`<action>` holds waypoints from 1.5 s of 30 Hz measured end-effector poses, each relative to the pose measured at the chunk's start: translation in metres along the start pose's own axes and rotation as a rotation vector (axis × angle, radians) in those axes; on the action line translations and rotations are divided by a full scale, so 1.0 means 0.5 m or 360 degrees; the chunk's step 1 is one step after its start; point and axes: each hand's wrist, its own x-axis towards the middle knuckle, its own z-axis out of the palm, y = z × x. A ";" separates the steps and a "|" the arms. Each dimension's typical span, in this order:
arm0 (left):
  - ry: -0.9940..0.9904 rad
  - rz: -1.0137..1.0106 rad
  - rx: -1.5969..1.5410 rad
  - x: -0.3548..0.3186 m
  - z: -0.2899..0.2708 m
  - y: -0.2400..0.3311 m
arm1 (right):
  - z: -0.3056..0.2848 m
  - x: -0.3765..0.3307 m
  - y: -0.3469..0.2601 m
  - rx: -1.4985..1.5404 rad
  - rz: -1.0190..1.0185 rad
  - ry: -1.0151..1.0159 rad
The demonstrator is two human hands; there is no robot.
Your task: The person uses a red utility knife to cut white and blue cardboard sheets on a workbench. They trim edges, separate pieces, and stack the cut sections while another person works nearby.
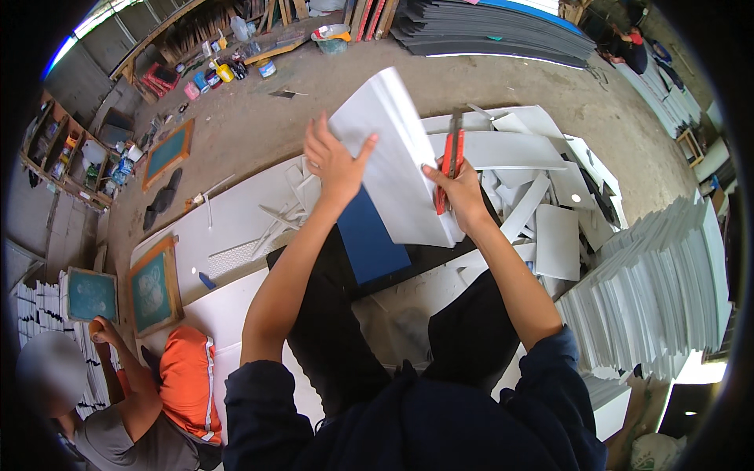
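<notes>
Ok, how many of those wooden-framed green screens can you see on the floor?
3. One framed screen lies far left, up near the shelves; a second lies lower, by the white sheets; a third sits left of it, by the co-worker. Others may be hidden.

Both arms up and forward, sleeves pushed to the elbows.
Left hand (334,161): fingers spread, thumb out, gripping from the left. Right hand (459,192): fist closed, wrist bent slightly inward, forearm angled up-left.

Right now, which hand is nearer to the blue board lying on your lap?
Left. The left hand grips the white sheet just above the blue board; the right hand, holding the red cutter, sits farther off to its right.
</notes>
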 end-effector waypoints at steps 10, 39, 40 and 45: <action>-0.0786 -0.0054 -0.0768 -0.064 0.028 0.101 | -0.019 -0.008 -0.028 0.0507 0.0019 0.0157; -0.1775 -0.0123 -0.1094 -0.038 -0.009 0.059 | -0.029 -0.012 -0.027 0.0348 0.0187 -0.0418; -0.1701 -0.0303 -0.1035 -0.037 -0.008 0.056 | -0.039 -0.009 -0.036 0.0420 0.0212 -0.0416; -0.1366 -0.0949 -0.0797 -0.035 0.032 0.001 | -0.040 -0.013 -0.051 0.0482 0.0136 -0.0408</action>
